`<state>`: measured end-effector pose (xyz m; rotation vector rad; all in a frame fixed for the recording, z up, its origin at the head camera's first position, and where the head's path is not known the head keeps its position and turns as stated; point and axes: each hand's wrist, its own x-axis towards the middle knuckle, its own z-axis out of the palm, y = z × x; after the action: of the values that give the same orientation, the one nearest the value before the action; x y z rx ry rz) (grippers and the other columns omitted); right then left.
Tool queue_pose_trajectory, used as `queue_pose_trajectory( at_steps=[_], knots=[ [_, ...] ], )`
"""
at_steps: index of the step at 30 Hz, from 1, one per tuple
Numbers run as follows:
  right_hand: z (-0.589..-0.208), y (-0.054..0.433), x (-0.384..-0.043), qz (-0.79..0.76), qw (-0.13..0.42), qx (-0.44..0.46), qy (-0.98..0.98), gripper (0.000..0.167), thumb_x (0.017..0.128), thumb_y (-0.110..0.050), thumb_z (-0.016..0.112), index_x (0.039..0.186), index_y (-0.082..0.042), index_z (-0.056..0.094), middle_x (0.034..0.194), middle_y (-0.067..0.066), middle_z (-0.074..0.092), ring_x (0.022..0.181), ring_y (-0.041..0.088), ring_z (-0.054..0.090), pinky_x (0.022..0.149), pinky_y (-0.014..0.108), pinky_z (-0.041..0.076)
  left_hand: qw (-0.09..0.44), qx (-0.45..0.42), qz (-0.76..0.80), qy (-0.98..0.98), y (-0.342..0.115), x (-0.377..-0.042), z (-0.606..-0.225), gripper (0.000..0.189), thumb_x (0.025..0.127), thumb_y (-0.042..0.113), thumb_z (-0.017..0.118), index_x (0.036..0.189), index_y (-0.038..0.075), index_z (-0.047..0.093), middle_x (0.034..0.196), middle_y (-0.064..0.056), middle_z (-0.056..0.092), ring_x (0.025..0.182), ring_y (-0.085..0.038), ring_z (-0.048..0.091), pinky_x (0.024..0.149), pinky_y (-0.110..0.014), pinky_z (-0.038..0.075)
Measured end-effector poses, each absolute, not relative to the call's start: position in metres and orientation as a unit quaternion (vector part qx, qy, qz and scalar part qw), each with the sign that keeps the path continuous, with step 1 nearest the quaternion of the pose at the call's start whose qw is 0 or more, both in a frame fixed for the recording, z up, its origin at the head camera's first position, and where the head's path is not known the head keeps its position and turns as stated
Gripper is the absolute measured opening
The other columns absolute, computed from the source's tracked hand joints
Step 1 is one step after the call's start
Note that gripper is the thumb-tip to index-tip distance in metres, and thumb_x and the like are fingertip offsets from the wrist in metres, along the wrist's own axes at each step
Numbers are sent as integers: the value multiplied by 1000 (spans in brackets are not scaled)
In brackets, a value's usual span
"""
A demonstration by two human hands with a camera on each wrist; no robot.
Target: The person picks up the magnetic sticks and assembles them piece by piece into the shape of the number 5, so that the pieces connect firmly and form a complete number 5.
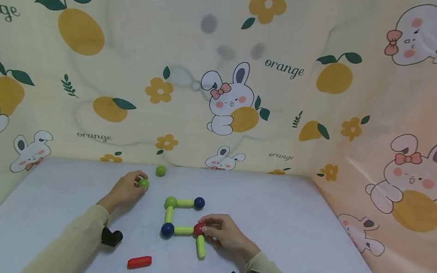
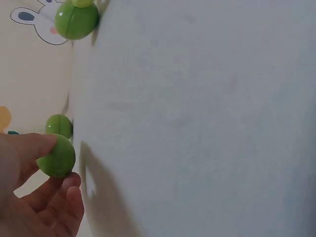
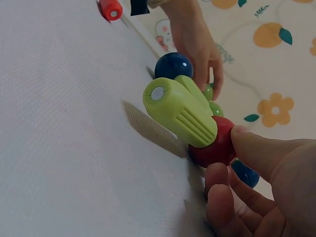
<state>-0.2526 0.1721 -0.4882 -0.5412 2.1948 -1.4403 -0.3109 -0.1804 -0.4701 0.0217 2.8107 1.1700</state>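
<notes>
My left hand [image 1: 127,191] pinches a green ball [image 2: 60,157] between thumb and fingers, close over the table at the left. My right hand [image 1: 227,235] pinches a red ball [image 3: 216,145], one corner of a joined frame. From that ball a yellow-green rod [image 1: 201,247] extends toward the front, and another rod [image 1: 184,230] runs left to a dark blue ball [image 1: 167,230]. A third rod [image 1: 169,214] leads back to a green corner ball [image 1: 170,202]. One more rod [image 1: 185,203] joins this corner to a second dark blue ball [image 1: 199,203].
A loose green ball [image 1: 161,171] lies near the table's back edge, just beyond my left hand. A red rod [image 1: 139,262] rests at the front, left of the frame. Patterned cloth [image 1: 232,40] with rabbits and oranges rises behind the white table [image 1: 276,200].
</notes>
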Motion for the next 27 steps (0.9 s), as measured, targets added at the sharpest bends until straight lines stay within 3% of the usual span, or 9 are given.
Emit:
queue_pose_trajectory(
  at_steps=[8,20,27],
  knots=[
    [-490,173,-253,-528,229,-198,793,31,100,-18,62,128,-5,65,103,4,73,65,10,53,52,21,43,12,30,390,920,-183,-297,-459,36,97,10,60,131,1,56,136,-30,56,114,-37,60,98,-53,51],
    [-491,173,-254,-529,227,-185,797,30,100,-19,63,128,-7,66,110,6,73,68,10,55,52,21,43,-7,41,385,922,-178,-269,-445,37,99,14,62,134,5,56,135,-24,59,107,-28,60,83,-38,53],
    [-490,173,-254,-528,229,-188,796,31,100,-20,63,128,-7,66,106,6,72,68,11,55,53,21,44,-19,62,375,925,-170,-256,-437,37,99,14,63,135,8,56,132,-20,62,107,-27,62,84,-39,55]
  ],
)
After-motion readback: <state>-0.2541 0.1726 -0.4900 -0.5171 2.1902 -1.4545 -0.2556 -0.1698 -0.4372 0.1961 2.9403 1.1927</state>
